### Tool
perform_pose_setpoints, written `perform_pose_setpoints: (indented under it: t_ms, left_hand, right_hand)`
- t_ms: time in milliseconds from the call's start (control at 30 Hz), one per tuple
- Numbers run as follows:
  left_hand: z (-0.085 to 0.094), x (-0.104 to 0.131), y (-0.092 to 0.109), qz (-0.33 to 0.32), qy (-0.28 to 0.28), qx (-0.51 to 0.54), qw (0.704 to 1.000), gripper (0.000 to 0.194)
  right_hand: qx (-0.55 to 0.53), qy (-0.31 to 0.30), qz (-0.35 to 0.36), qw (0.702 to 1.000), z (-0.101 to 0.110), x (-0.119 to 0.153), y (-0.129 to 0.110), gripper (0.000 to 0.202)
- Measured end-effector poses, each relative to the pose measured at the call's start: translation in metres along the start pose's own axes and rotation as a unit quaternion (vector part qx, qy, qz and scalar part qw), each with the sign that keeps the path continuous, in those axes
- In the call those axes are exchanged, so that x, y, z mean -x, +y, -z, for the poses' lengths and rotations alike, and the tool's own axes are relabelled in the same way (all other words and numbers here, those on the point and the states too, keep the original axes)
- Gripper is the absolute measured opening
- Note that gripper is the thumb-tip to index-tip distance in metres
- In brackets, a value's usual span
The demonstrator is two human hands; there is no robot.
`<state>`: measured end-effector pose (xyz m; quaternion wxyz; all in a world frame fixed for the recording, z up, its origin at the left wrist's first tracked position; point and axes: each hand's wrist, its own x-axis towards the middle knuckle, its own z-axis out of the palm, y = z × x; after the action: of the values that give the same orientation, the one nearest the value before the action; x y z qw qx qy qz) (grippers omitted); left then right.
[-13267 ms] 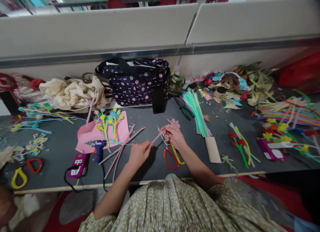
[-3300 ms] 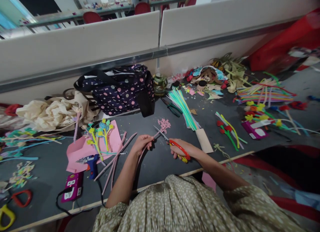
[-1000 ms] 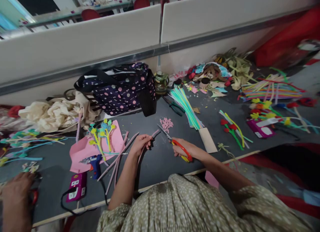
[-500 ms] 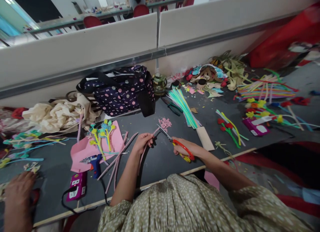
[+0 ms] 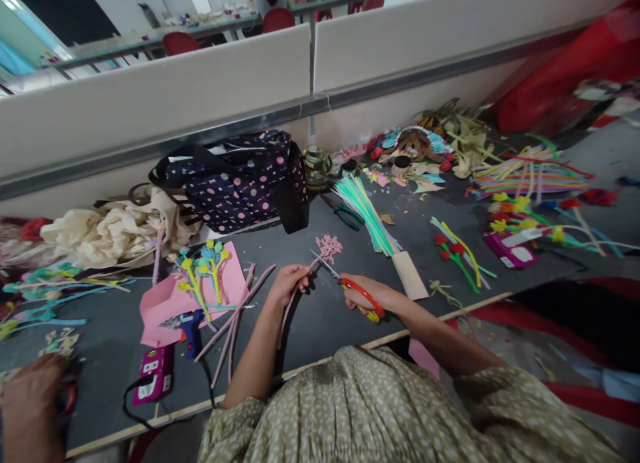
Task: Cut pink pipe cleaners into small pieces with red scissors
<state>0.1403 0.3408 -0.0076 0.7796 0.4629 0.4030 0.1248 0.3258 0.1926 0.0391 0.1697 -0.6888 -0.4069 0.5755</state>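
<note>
My left hand [image 5: 291,284] pinches a thin pink strip [image 5: 283,324], whose long end hangs down below the fingers toward the table edge. Its short upper end lies at the blades of the scissors [image 5: 364,296], which have red and yellow handles. My right hand [image 5: 361,292] is closed around those handles. Just beyond the blades is a small heap of cut pink bits [image 5: 329,248]. Several longer pink strips [image 5: 235,330] lie to the left of my left hand, partly over a pink sheet [image 5: 155,310].
A blue glue gun [image 5: 190,333] and a purple power strip [image 5: 154,375] sit at left. Another person's hand [image 5: 34,390] is at the far left. Behind stand a dotted bag [image 5: 240,183] and a jar [image 5: 317,168]. Pale green strips [image 5: 367,216] lie right of centre.
The scissors' blades have shifted slightly left along the pink strip. The other person's hand at the far left has moved a little down and left. The view has shifted slightly.
</note>
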Motion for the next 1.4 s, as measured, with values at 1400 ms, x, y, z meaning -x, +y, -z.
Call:
perform_pose_setpoints:
  t_ms: [1400]
  left_hand:
    - [0.007, 0.002, 0.000, 0.039, -0.017, -0.052, 0.998, 0.036]
  right_hand:
    - [0.027, 0.017, -0.018, 0.999, -0.002, -0.013, -0.012, 0.012]
